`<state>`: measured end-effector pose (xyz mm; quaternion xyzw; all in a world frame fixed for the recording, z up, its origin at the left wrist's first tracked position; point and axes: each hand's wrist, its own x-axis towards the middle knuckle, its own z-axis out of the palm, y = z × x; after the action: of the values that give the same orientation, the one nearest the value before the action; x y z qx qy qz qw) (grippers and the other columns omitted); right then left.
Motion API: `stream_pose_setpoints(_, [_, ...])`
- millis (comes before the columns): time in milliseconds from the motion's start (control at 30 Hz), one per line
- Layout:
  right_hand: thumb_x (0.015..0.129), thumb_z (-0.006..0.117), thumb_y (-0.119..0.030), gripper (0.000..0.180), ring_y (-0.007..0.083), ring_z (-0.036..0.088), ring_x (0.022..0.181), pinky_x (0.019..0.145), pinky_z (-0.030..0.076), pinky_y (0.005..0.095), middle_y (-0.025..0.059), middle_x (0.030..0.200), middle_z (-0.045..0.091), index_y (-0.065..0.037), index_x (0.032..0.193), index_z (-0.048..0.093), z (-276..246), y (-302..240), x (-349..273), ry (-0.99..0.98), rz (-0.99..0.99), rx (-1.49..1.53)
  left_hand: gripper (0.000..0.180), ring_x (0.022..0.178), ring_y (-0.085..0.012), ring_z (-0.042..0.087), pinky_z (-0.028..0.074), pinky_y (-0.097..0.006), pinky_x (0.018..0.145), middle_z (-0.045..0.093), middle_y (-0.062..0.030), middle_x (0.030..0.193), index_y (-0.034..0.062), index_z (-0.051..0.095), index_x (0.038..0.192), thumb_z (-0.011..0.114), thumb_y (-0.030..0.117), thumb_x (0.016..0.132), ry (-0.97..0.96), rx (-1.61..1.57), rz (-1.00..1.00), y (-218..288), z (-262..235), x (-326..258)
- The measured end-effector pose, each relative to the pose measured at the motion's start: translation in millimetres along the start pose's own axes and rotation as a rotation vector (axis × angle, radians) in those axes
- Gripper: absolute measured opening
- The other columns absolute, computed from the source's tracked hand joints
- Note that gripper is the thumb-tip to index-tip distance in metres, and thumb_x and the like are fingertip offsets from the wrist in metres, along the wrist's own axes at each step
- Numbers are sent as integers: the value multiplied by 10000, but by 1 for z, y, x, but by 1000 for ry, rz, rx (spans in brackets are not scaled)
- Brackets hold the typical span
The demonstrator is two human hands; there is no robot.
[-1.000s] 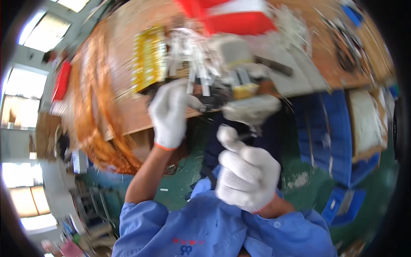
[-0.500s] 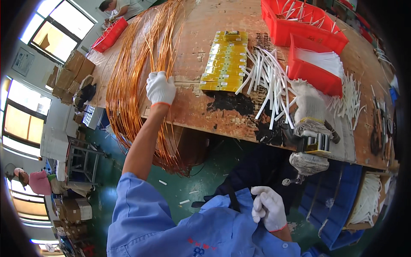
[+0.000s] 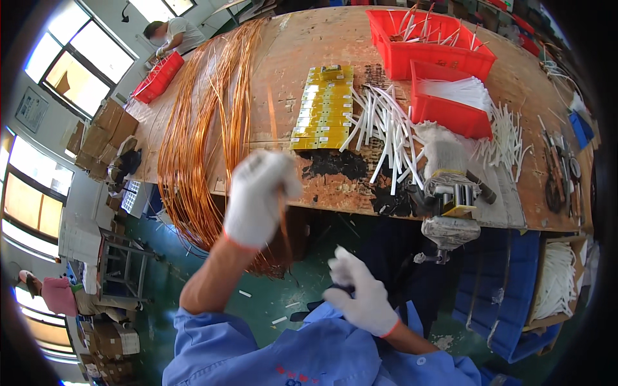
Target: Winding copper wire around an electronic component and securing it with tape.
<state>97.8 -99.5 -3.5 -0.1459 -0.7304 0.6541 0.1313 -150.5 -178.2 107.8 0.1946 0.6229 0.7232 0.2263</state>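
Note:
My left hand (image 3: 261,196), in a white glove and blurred by motion, is closed on a copper wire (image 3: 271,116). That wire runs above and below the fist, apart from the big bundle of copper wires (image 3: 199,128) that lies on the table and hangs over its front edge. My right hand (image 3: 362,294), gloved too, is held low in front of my body with thumb and fingers apart and nothing in it. To the right of the left hand lie a block of yellow-wrapped pieces (image 3: 325,109) and a pile of white tubes (image 3: 389,135).
Red bins (image 3: 431,61) with white pieces stand at the back right of the wooden table (image 3: 283,83). A cloth-wrapped vise (image 3: 450,199) sits at the front edge, hand tools (image 3: 560,167) farther right. Beneath is a blue crate (image 3: 502,289). Another person (image 3: 183,32) works far left.
My left hand has come off the bundle toward me and to the right, drawing a copper wire with it. My right hand has risen leftward and its fingers have spread.

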Motion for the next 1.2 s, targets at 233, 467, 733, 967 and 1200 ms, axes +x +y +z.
stream_pose_setpoints(233, [1187, 562, -215, 364, 31, 510, 633, 579, 389, 232, -25, 753, 607, 72, 1350, 715, -13, -63, -59, -150, 155, 841, 224, 747, -153, 615, 517, -348, 677, 698, -69, 976, 23, 659, 1156, 615, 244, 1154, -218, -361, -217, 36, 57, -66])
stream_pose_setpoints(467, [1137, 623, -320, 407, 38, 554, 562, 533, 398, 245, -16, 633, 634, 26, 1022, 804, -173, -2, -235, 231, 440, -88, 176, 735, -120, 564, 498, -311, 644, 643, -13, 964, 58, 617, 1236, 594, 219, 1168, -215, -760, -149, 8, 18, 13])
stream_pose_setpoints(733, [1110, 479, -296, 616, 443, 420, 1624, 1315, 331, 530, 238, 1697, 525, 12, 1639, 544, -302, 135, -676, -873, 1598, -1160, 172, 735, -123, 564, 522, -306, 645, 625, -11, 943, 12, 613, 1250, 574, 159, 1170, 49, -706, -166, -43, -11, 77])
stream_pose_setpoints(967, [1035, 695, -209, 468, 380, 674, 1355, 1190, 512, 449, 213, 1426, 720, 12, 1446, 689, -162, 104, -270, 714, 553, -581, 231, 731, -107, 550, 496, -309, 648, 654, -5, 983, 24, 604, 1333, 546, 197, 1191, -72, -585, -252, -41, 41, 6])
stream_pose_setpoints(1200, [1048, 759, -75, 296, 90, 714, 846, 769, 575, 271, 74, 961, 785, 32, 1324, 771, -48, 27, -134, 222, 211, 75, 249, 707, -111, 510, 437, -321, 625, 630, 24, 953, 81, 642, 1337, 544, 263, 1198, -74, -521, -341, -32, 61, -36])
